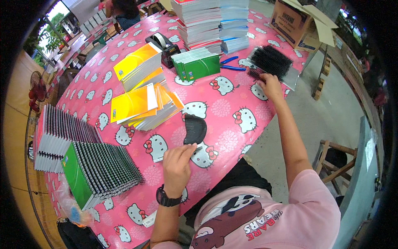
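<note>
My right hand (271, 88) reaches to a pile of black plastic spiral binding coils (271, 62) on a clear plastic bag (292, 79). Its fingers are closed at the pile's near edge, pinching a coil. My left hand (177, 164), a black watch on its wrist, rests low over the table with its fingers pressed together. The fingertips meet the lower end of a black, curved, flat piece (195, 128); a small dark thing shows beside them, too hidden to name. Left of that piece lies a loose heap of orange and yellow notebooks (143, 106), their punched edges without coils.
Blue-handled pliers (234, 67) lie beside green notebooks (197, 64) and a black tape dispenser (163, 47). Tall notebook stacks (199, 25) and an open carton (292, 27) stand at the back. Coil-bound notebooks (103, 170) fill the left side. A pink patterned cloth (219, 108) covers the table.
</note>
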Action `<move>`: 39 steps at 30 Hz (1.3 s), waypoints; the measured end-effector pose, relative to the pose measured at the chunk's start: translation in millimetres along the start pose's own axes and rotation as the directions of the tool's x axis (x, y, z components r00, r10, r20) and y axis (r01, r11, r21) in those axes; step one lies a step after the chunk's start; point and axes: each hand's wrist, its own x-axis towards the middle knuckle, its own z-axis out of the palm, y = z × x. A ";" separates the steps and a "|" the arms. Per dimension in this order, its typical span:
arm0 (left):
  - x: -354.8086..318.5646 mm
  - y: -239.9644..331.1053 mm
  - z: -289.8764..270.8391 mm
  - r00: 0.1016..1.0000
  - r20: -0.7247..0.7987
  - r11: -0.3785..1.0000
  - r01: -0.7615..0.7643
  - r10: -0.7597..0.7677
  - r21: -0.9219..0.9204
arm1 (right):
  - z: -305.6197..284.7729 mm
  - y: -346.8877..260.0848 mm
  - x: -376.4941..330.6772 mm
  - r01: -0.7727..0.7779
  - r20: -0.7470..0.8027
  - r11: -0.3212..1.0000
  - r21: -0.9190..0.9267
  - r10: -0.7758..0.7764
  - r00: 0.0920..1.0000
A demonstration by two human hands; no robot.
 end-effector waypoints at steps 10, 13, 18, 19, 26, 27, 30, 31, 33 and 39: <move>-3.9 -2.9 1.1 0.999 -0.047 0.998 0.003 0.000 0.056 | 19.8 -3.2 -2.5 0.069 -0.046 0.993 0.093 -0.065 0.997; -6.4 -6.1 -1.4 0.998 -0.059 1.000 -0.009 0.010 0.022 | 4.5 -6.0 0.5 0.019 -0.087 0.989 0.148 -0.006 0.996; -4.7 -3.4 1.1 0.998 -0.060 1.000 -0.008 0.008 0.009 | 12.7 16.2 1.2 0.173 -0.029 0.983 -0.061 -0.175 0.984; -4.4 -2.1 5.0 0.997 -0.069 1.000 -0.025 0.025 0.001 | 10.8 18.3 3.4 0.167 -0.019 0.979 -0.118 -0.170 0.985; -11.8 -2.6 5.1 0.996 -0.083 1.000 0.022 -0.023 -0.009 | 17.7 -9.5 32.0 0.084 0.053 0.987 -0.138 -0.078 0.996; -11.9 0.0 3.5 0.996 -0.076 0.999 0.034 -0.034 -0.002 | 5.4 -19.0 30.3 0.146 0.059 0.984 -0.105 -0.140 0.988; -11.1 4.6 1.8 0.998 -0.040 0.999 0.038 -0.038 -0.009 | 5.3 -10.6 23.6 0.161 0.029 0.977 -0.141 -0.159 0.987; -10.9 6.9 -1.1 0.998 -0.044 0.999 0.051 -0.051 -0.019 | 5.3 -10.5 22.7 0.152 0.012 0.979 -0.133 -0.152 0.988; -12.6 5.2 -4.0 0.996 -0.054 0.997 0.070 -0.072 -0.031 | 3.7 -18.0 21.9 0.144 -0.018 0.984 -0.106 -0.147 0.989; -13.6 0.9 -6.0 0.995 -0.039 0.996 0.093 -0.094 -0.014 | -0.8 -36.9 16.0 0.075 0.167 0.994 -0.082 -0.060 0.984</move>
